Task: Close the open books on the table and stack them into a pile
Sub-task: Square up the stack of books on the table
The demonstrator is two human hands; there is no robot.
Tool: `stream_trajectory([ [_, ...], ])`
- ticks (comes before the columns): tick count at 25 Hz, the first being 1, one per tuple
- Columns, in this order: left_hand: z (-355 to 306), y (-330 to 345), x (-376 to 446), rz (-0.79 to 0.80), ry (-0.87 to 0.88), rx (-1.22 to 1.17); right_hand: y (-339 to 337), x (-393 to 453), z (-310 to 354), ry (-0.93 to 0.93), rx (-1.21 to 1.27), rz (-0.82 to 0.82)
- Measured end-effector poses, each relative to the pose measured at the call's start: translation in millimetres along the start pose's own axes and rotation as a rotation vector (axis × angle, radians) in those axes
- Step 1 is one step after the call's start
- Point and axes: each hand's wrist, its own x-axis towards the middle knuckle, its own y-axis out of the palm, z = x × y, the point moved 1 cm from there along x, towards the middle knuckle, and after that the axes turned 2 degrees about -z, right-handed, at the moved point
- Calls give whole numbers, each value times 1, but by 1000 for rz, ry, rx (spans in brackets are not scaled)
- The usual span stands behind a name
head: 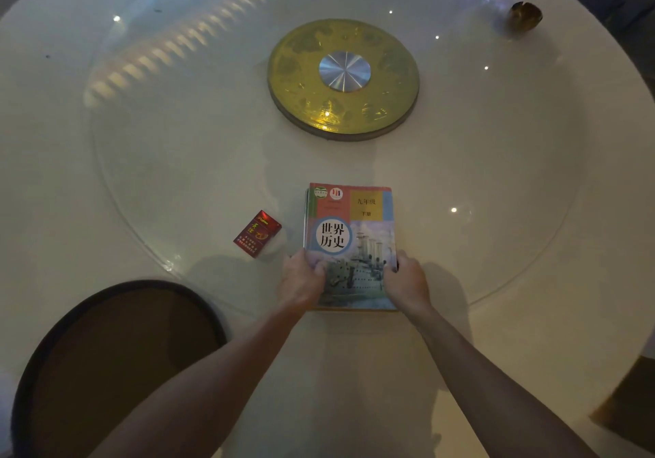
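Observation:
A pile of closed books (351,230) lies on the white round table (496,181), near its front edge. The top book has a colourful cover with a warship picture and a round blue title badge. Edges of other books show beneath it on the left side. My left hand (301,282) grips the pile's lower left edge, thumb on the cover. My right hand (407,280) holds the lower right edge the same way.
A small red box (257,233) lies just left of the pile. A gold disc with a silver hub (343,80) sits at the centre of a glass turntable. A small gold object (524,15) stands at the far right. A dark round chair seat (117,362) is at the lower left.

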Motion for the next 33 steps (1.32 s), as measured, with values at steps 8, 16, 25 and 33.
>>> stream_trajectory([
  [8, -39, -30, -18, 7, -6, -2, -3, 25, 4, 20, 29, 73],
  [16, -30, -24, -11, 56, -59, -190, 4, 10, 10, -61, 83, 63],
  [25, -10, -79, 11, -334, 69, -146, 5, 9, 63, -254, -55, -138],
  [33, 50, -116, 50, -329, -344, -349, 98, 5, 167, -495, -143, 362],
])
